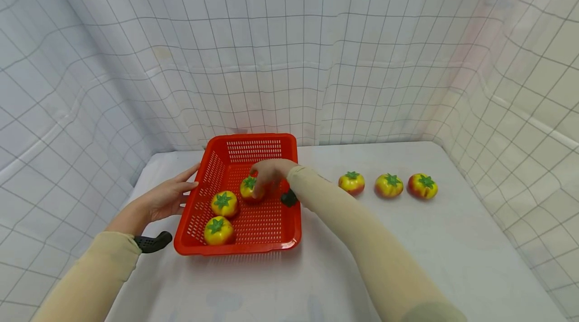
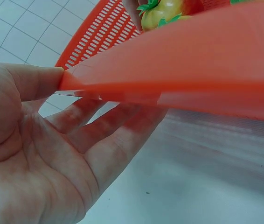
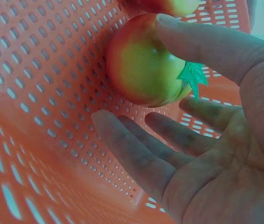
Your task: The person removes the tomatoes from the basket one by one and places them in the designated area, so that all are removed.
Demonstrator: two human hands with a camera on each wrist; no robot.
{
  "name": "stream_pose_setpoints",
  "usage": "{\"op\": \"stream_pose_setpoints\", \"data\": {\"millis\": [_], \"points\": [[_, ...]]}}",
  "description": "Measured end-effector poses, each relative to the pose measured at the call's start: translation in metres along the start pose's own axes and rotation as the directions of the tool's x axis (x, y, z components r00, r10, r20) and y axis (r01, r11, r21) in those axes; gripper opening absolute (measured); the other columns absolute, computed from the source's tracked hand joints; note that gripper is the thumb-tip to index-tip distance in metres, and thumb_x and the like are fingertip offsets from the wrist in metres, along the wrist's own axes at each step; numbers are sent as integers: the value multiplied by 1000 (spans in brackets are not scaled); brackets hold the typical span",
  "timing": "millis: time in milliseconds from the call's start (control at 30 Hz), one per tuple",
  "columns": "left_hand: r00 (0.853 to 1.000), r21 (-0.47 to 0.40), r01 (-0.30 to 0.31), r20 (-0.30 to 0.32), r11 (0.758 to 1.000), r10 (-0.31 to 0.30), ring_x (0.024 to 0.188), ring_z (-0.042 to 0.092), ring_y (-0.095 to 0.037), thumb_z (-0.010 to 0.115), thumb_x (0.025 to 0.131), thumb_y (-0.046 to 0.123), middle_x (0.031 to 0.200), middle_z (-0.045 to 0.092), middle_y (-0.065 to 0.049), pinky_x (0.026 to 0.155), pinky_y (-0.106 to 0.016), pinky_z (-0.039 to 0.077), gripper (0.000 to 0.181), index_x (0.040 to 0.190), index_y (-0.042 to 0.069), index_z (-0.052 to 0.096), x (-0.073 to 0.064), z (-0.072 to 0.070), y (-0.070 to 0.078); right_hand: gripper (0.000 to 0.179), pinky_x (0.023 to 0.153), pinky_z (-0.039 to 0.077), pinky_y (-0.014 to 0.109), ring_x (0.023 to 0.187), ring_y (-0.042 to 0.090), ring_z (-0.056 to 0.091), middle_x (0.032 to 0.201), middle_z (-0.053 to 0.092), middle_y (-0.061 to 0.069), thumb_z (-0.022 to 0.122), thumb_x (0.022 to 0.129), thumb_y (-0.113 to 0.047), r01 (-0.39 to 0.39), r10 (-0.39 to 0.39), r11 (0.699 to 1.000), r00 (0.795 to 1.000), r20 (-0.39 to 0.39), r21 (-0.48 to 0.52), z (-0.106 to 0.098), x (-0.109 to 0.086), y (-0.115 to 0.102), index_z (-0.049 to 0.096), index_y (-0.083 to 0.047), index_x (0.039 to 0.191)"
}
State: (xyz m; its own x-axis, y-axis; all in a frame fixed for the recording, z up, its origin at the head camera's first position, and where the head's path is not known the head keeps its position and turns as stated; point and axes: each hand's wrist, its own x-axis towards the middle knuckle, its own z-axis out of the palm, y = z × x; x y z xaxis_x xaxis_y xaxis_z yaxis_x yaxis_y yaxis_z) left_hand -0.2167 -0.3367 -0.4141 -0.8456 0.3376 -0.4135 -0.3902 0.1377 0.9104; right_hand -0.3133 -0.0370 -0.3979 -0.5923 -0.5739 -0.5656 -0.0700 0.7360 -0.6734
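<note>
A red plastic basket (image 1: 271, 241) with slotted walls stands on the table. My left hand (image 1: 168, 198) is at its left side; in the left wrist view the thumb (image 2: 41, 79) lies on the rim (image 2: 178, 88) and the fingers reach beneath it. Inside the basket is my right hand (image 1: 271, 174), beside a yellow-red tomato (image 1: 249, 189) with a green star-shaped top. In the right wrist view that tomato (image 3: 143, 65) rests on the basket floor. The thumb overlaps it, while the other fingers are spread apart from it. Two more tomatoes, one (image 1: 224, 204) behind the other (image 1: 219, 230), sit along the left wall.
On the white table (image 1: 389, 241), right of the basket, three similar tomatoes lie in a row: left (image 1: 351, 183), middle (image 1: 389, 186) and right (image 1: 422, 186). Grid-patterned white curtains (image 1: 289, 50) hang behind and at both sides.
</note>
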Motion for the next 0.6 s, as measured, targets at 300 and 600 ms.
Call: {"op": "stream_pose_setpoints", "data": {"millis": [300,600], "points": [[1000,-2,0,2,1000,0,120,60,-31,43,112,28,161,24,-27,94,-51,56,71,164,37,-4,0,-1,-1,72,94,56,43,112,25,59,135,55,9,83,86,-13,14,-14,1000,1000,-8,-10,0,0,0,49,-14,149],[1000,3,-5,0,1000,5,119,61,-31,42,112,29,161,24,-27,93,-51,55,70,164,37,-4,2,-1,-2,74,91,57,41,105,22,63,129,60,7,84,85,-18,0,-1,999,1000,-17,-51,1,4,-2,48,-14,150]]}}
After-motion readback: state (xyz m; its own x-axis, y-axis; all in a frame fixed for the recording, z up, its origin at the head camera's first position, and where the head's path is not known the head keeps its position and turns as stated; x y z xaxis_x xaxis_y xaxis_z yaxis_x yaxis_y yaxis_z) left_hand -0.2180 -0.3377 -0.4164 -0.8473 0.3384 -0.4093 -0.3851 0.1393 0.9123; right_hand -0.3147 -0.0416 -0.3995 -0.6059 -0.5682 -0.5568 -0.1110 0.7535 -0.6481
